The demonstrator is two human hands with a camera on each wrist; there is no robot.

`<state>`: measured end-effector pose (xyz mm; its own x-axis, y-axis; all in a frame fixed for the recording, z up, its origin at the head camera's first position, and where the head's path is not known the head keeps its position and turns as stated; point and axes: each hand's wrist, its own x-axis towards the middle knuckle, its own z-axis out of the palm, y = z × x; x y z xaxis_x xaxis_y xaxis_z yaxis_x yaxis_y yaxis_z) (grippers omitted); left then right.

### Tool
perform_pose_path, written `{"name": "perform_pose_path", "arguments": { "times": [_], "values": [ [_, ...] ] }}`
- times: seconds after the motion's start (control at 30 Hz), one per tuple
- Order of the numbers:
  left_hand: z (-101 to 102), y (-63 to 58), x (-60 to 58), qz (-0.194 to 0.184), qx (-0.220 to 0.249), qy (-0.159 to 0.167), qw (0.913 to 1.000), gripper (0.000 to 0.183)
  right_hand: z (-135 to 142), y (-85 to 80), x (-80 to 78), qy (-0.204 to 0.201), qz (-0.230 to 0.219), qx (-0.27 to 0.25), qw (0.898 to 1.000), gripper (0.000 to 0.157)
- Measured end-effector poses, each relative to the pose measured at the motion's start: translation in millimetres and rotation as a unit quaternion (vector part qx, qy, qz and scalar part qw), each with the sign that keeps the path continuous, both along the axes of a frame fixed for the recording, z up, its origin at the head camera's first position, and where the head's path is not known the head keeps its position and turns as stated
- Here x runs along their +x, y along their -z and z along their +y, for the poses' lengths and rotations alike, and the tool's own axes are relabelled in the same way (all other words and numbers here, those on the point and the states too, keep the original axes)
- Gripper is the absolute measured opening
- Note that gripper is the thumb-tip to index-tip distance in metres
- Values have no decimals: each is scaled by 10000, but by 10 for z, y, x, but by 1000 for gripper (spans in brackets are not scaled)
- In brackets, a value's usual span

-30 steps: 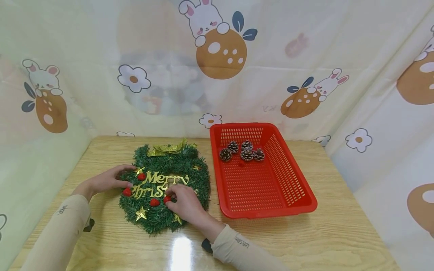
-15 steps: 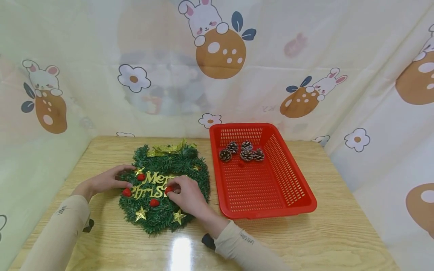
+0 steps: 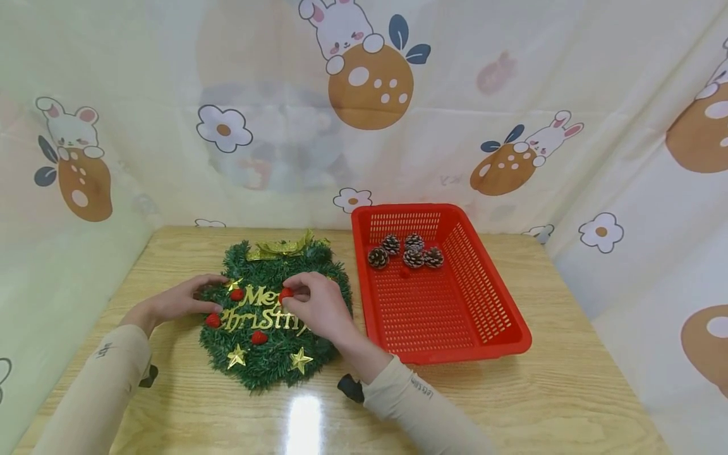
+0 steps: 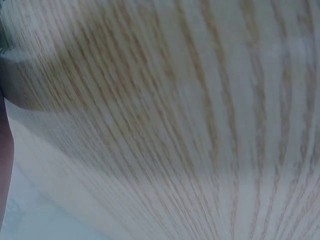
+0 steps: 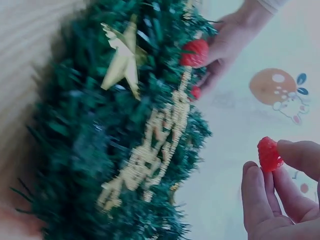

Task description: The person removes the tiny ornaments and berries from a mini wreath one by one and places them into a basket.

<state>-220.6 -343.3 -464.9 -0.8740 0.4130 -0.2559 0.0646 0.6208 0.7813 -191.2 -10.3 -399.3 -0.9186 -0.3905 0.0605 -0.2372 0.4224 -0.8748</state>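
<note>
A green tinsel Christmas wreath [image 3: 267, 373] lies on the table, with gold "Merry Christmas" lettering [image 3: 258, 318] across its middle. Gold stars [image 3: 301, 360] and red berries [image 3: 259, 337] sit on it. My left hand [image 3: 181, 299] grips the wreath's left edge, thumb beside one red berry [image 3: 213, 320] and a finger near a star [image 3: 232, 285]. Over the lettering, my right hand [image 3: 320, 308] pinches a bumpy red raspberry [image 5: 270, 154] between thumb and fingertips; the right wrist view shows it held apart from the wreath. Part of the lettering is hidden behind this hand.
Right of the wreath stands a red plastic basket [image 3: 375, 344] with several pine cones [image 3: 414, 258] and a small red piece [image 3: 404, 273] inside. A gold bow [image 3: 279, 250] tops the wreath. A printed curtain [image 3: 273, 164] hangs behind the wooden table [image 3: 540, 392].
My right hand has lifted the raspberry away from the wreath's lower part and moved it up over the lettering, uncovering the lower right star. The left hand has stayed in place.
</note>
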Motion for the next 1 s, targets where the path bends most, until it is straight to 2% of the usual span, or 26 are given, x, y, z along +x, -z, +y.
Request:
{"name": "perform_pose_path", "arguments": {
  "times": [0.27, 0.43, 0.67, 1.0],
  "values": [
    [-2, -11, -5, -13, -17, -10, 10000, 71, 53, -200, -114, 126, 14, -117, 9999, 25],
    [-3, -9, -4, -42, -24, -9, 10000, 71, 111, -319, -231, 217, -133, -319, 9992, 27],
    [-7, 4, -3, -57, 1, 11, 10000, 70, 306, -515, -396, 611, -130, -640, 9960, 30],
    [3, 14, -17, 69, 75, 41, 9999, 69, 664, -584, -646, 1196, -111, -816, 9894, 29]
  ]
}}
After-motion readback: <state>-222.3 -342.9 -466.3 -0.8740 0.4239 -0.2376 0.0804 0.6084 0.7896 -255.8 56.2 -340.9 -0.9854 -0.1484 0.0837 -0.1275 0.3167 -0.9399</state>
